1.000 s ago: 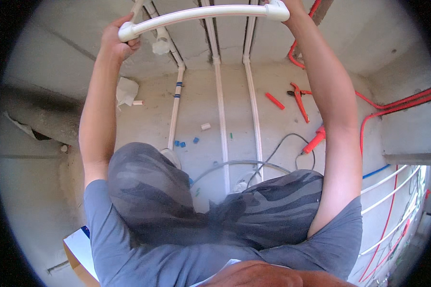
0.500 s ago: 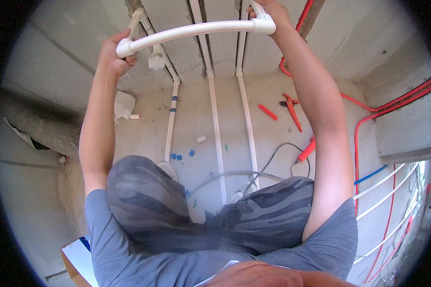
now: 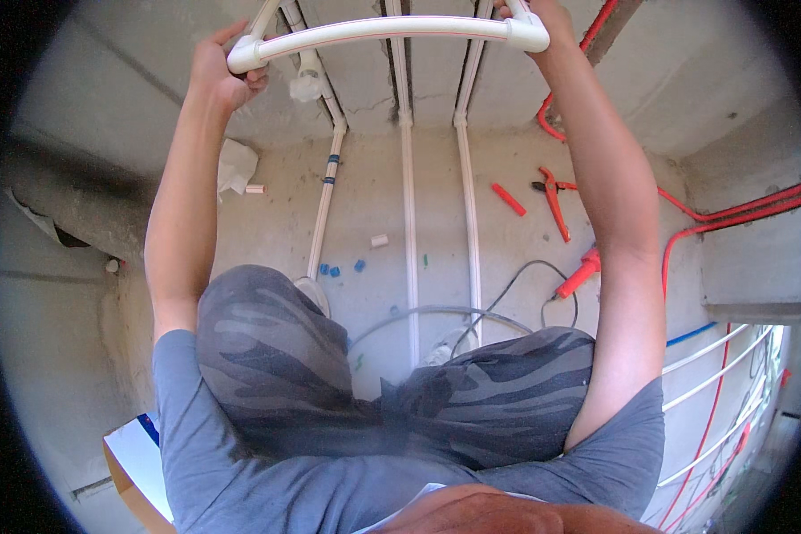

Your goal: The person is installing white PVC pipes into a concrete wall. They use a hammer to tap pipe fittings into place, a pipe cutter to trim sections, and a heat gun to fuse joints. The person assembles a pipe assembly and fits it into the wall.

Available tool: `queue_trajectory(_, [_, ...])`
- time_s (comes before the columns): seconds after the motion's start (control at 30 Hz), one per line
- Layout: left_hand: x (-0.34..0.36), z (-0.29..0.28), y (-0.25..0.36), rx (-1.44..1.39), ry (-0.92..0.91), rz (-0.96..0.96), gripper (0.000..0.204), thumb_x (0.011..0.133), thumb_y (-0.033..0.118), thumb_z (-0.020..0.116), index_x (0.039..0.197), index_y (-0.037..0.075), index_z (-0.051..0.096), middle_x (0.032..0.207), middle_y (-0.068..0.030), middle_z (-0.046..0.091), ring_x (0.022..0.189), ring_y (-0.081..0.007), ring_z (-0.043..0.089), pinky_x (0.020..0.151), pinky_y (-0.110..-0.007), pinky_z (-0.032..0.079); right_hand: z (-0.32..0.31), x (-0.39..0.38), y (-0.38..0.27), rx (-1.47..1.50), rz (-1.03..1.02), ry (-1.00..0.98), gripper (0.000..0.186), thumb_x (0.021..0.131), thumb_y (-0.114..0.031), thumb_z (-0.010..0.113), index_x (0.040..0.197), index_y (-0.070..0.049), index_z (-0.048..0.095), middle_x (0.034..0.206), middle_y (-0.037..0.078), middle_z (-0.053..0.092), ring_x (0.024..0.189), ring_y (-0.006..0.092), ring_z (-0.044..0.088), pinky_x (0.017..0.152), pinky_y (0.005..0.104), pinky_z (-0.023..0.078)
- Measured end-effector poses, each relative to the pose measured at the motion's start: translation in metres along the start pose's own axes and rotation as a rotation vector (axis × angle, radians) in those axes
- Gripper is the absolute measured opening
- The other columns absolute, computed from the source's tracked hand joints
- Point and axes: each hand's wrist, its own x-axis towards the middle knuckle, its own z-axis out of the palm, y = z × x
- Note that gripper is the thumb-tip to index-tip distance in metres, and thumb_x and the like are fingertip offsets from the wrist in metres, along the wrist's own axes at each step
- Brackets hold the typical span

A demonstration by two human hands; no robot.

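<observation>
A white plastic pipe (image 3: 387,29) with a thin red stripe spans between my two hands, raised in front of the wall. Each end carries a white elbow fitting, from which a further length runs up toward the top edge. My left hand (image 3: 218,73) is closed round the left elbow (image 3: 246,56), its fingertips showing below it. At the top edge, my right hand (image 3: 550,20) grips behind the right elbow (image 3: 529,34), so part of its fingers is hidden. Behind the held pipe, several white pipes run down the wall in grooves; one has a clear-capped valve (image 3: 306,84).
Orange pipe cutters (image 3: 554,203), a red tube (image 3: 509,199) and a red-handled tool (image 3: 580,273) with a dark cable lie on the floor at right. Small blue pieces (image 3: 331,271) and a white offcut (image 3: 379,240) lie centrally. Red conduits (image 3: 739,203) run along the right.
The held pipe and both hands sit slightly higher and farther right in the picture. The whole view has shifted a little too. Both hands keep their hold.
</observation>
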Motion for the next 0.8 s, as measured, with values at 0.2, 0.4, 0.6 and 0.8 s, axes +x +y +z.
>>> queue_trajectory(0.2, [-0.001, -0.001, -0.001, 0.019, 0.031, 0.028, 0.044, 0.099, 0.038, 0.053, 0.107, -0.004, 0.063, 0.072, -0.0091, 0.058, 0.046, -0.0186, 0.038, 0.046, -0.032, 0.027, 0.002, -0.007, -0.005, 0.043, 0.076, -0.015, 0.025, 0.101, -0.024, 0.058, 0.1, -0.003, 0.071, 0.073, 0.009, 0.065, 0.052, 0.0193, 0.059, 0.046, 0.0328, 0.049])
queue_trajectory(0.4, [-0.003, -0.016, -0.007, 0.021, 0.162, 0.112, 0.033, 0.099, 0.031, 0.05, 0.103, 0.0, 0.06, 0.076, -0.0099, 0.059, 0.052, -0.0188, 0.045, 0.047, -0.03, 0.029, 0.004, -0.008, -0.008, 0.022, 0.049, -0.039, 0.024, 0.102, -0.023, 0.058, 0.101, -0.002, 0.069, 0.071, 0.008, 0.064, 0.052, 0.0189, 0.059, 0.046, 0.0328, 0.049])
queue_trajectory(0.6, [-0.034, -0.055, -0.082, 0.352, 0.215, -0.181, 0.016, 0.09, 0.017, 0.055, 0.09, 0.003, 0.062, 0.071, -0.0065, 0.06, 0.05, -0.0139, 0.045, 0.048, -0.029, 0.035, 0.013, -0.008, -0.009, 0.037, 0.017, -0.086, 0.024, 0.102, -0.021, 0.057, 0.102, 0.0, 0.068, 0.069, 0.007, 0.063, 0.052, 0.0184, 0.059, 0.046, 0.0327, 0.049])
queue_trajectory(0.8, [-0.097, 0.018, -0.087, 1.197, -0.539, -0.439, 0.014, 0.084, 0.018, 0.065, 0.087, 0.005, 0.065, 0.071, -0.0051, 0.065, 0.055, -0.0123, 0.058, 0.048, -0.029, 0.042, -0.011, -0.007, -0.011, 0.154, 0.093, -0.186, 0.022, 0.104, -0.018, 0.053, 0.105, 0.0, 0.065, 0.069, 0.006, 0.062, 0.052, 0.0166, 0.058, 0.045, 0.0308, 0.049])
